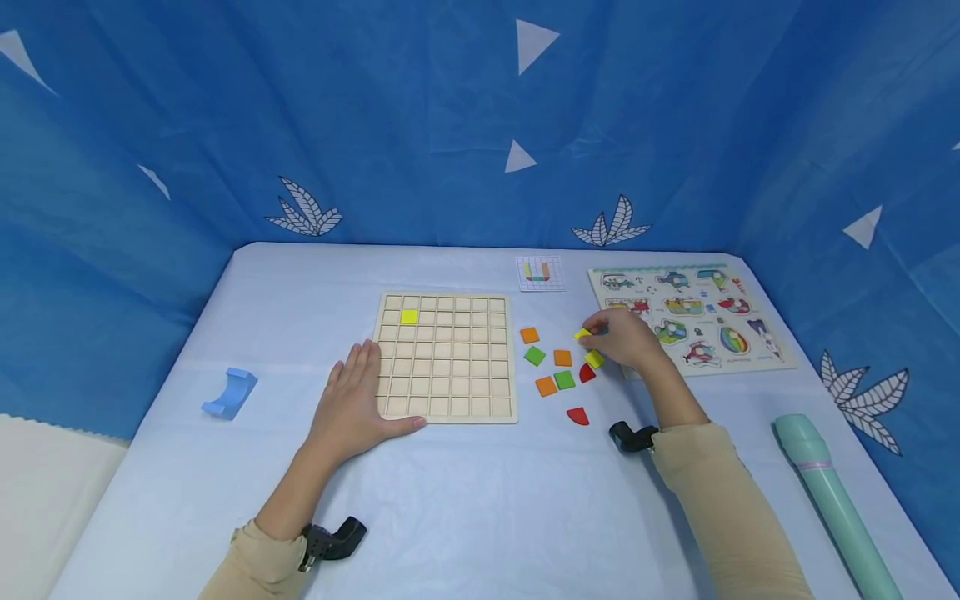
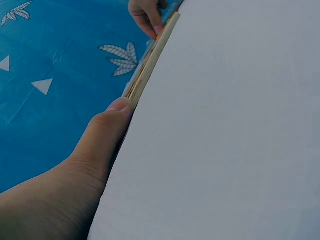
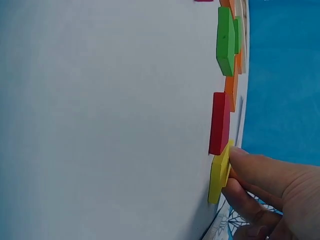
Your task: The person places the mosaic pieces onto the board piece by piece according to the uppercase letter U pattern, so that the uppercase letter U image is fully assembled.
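Observation:
A wooden grid board (image 1: 447, 358) lies flat, with one yellow square (image 1: 408, 317) in a cell near its upper left. My left hand (image 1: 352, 408) rests along the board's left side, fingers straight and thumb at the front edge; the left wrist view shows that thumb (image 2: 112, 117) against the rim. To the board's right, my right hand (image 1: 626, 337) pinches a yellow block (image 1: 582, 333) between thumb and fingertips. Another yellow block (image 1: 594, 359) lies just below those fingers. Close by are red quarter-round pieces (image 1: 577, 416), orange squares (image 1: 546, 386) and green squares (image 1: 565, 380).
Behind the loose pieces lies a small pattern card (image 1: 540, 273). A picture puzzle board (image 1: 712, 333) is at the right, partly under my right hand. A blue arched piece (image 1: 230, 393) sits far left; a mint-green stick with a wider head (image 1: 832, 500) lies front right.

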Demonstrator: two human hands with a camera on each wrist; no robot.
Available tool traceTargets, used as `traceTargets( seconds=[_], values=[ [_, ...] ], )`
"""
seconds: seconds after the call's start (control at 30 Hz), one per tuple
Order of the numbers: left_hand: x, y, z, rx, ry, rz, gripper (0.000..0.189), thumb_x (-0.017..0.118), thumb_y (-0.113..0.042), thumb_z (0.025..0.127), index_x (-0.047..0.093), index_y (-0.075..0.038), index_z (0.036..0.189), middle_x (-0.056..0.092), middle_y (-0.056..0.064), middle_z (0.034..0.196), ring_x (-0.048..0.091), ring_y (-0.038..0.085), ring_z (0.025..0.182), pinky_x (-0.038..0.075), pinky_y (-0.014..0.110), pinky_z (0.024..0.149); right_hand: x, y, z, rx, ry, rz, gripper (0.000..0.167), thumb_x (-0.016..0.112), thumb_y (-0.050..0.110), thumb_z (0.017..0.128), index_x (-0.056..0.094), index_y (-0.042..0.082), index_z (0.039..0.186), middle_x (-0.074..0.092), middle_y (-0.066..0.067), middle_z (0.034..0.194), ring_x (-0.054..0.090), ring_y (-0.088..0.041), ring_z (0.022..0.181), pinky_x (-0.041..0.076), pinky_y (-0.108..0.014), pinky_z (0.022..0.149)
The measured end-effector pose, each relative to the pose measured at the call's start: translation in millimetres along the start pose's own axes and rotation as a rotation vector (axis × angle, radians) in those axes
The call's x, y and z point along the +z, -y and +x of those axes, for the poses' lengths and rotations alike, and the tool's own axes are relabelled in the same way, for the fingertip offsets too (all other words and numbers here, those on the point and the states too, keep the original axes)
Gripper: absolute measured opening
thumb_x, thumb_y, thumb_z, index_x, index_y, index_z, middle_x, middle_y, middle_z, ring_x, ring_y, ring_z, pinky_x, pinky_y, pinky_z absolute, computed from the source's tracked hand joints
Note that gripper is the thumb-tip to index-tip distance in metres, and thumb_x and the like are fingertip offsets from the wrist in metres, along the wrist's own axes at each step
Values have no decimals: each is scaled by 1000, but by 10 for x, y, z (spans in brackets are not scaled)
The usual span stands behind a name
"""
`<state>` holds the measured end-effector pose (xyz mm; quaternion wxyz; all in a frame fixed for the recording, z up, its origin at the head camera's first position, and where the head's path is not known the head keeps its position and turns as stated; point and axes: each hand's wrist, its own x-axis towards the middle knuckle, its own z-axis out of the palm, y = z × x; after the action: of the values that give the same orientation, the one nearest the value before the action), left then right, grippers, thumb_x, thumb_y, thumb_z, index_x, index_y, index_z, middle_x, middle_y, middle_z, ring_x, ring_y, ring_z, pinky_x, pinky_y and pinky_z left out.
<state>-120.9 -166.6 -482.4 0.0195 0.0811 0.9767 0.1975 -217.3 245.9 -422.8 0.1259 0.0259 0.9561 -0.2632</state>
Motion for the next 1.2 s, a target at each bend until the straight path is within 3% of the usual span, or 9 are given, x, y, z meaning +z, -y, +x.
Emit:
traceTargets(
  seconds=[0.43,0.63,0.93,1.2],
  values=[
    [-3,-13,-1,-4,-5,4,148,59,-94,58,4,-1,158,5,16,167,4,33,156,7,56,125,12,20,9,17,-10,-10,33,76,33,88,70,13,114,62,-10,110,54,-28,101,50,-40,83],
    [-1,-5,-5,-6,-1,14,147,57,-95,59,4,-1,158,4,16,167,4,33,156,6,55,125,28,18,20,-28,-16,10,26,77,28,87,65,16,107,61,-8,104,55,-27,94,49,-35,77],
    [6,5,-6,-6,-1,15,147,56,-96,58,4,-1,159,4,16,168,4,33,156,7,56,125,70,23,92,-116,-20,111,23,75,27,89,65,15,106,64,-8,105,54,-26,101,50,-35,84],
    [-1,-9,-11,-5,-6,19,146,55,-96,59,5,-2,159,5,15,168,4,32,156,7,55,125,78,169,101,-152,-16,179,24,72,31,91,68,17,110,67,-6,107,54,-26,96,49,-31,72]
  ],
)
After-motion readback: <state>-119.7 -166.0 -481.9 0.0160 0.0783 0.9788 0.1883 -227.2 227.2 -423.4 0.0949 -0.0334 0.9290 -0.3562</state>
